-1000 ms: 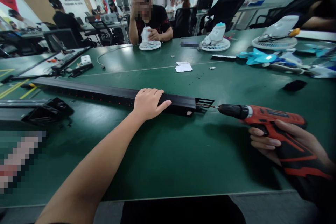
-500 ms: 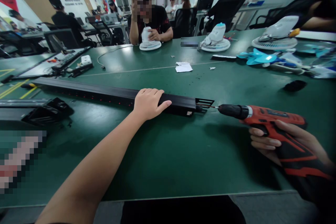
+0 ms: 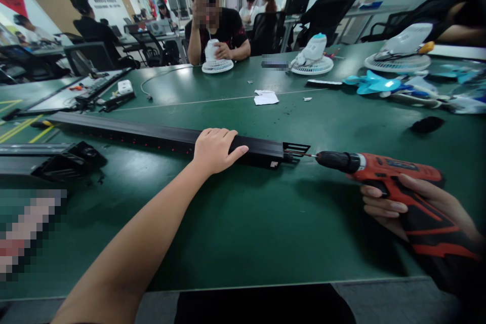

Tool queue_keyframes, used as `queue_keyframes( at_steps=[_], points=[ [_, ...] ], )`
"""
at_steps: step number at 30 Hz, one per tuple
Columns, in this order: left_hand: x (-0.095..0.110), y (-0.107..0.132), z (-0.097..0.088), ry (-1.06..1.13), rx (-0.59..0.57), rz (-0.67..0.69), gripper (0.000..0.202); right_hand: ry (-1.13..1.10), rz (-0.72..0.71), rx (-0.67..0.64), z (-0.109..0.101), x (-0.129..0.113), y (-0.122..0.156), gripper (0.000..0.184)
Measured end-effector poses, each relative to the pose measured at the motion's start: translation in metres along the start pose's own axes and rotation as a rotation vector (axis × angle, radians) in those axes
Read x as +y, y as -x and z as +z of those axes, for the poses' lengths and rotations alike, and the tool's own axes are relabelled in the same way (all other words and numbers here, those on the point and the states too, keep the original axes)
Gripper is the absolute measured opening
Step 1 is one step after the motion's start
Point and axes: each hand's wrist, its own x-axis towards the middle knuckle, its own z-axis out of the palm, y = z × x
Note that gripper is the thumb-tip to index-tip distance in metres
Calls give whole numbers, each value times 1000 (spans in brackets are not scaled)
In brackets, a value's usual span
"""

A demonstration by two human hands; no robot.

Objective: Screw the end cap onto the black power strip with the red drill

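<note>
Clasps the long black housing (image 3: 167,135), lying on the green table (image 3: 243,243), from above with the left hand (image 3: 215,151) near its right end, with the fingers close together over its top and the thumb spread. Clamps the right hand (image 3: 442,201) round the red-and-black drill (image 3: 398,166), off the housing's right end, with the bit (image 3: 309,155) pointing in beside a slotted bracket (image 3: 295,146) there. Has white paper (image 3: 266,98) lying beyond the housing.

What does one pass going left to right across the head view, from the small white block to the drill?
Small white block, left hand, white paper, slotted black end piece, red-and-black drill.
</note>
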Motion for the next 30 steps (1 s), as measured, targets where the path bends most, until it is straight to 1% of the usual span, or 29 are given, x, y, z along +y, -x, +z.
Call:
queue_keyframes(
  at_steps=[1, 3, 10, 14, 19, 23, 26, 30],
  points=[
    [0, 0, 0, -1, 0, -1, 69, -4, 19, 17, 1, 0, 0, 51],
    [0, 0, 0, -1, 1, -3, 69, -15, 6, 34, 2, -1, 1, 51],
    [0, -1, 0, 6, 3, -5, 69, -101, 32, 92, 7, -1, 3, 51],
    [0, -1, -1, 7, -2, -4, 69, -84, 30, 74, 8, -1, 2, 49],
    [0, -1, -1, 3, -11, -8, 67, -37, 2, 54, 6, -2, 1, 51],
    [1, 0, -1, 7, -6, -7, 68, -43, 12, 14, 3, -2, 1, 45],
    [0, 0, 0, 15, 2, -6, 67, -78, 10, 26, 1, -1, 0, 43],
    [0, 0, 0, 17, 2, -5, 67, -37, 3, -3, -4, -2, -2, 40]
  ],
)
